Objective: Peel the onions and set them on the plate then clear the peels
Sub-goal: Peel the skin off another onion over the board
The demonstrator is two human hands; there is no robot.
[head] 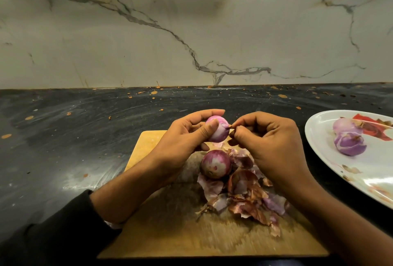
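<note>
The left hand point(187, 136) grips a mostly peeled onion point(218, 128) above the cutting board point(148, 233), thumb across its front. The right hand point(270, 140) pinches a scrap of skin point(230, 126) at the onion's right end. Below the hands, an unpeeled onion point(215, 164) rests on the board, touching a pile of peels point(244, 193). To the right, on the dark surface point(63, 138), a white plate point(319, 138) carries two peeled onions point(348, 138), touching each other.
</note>
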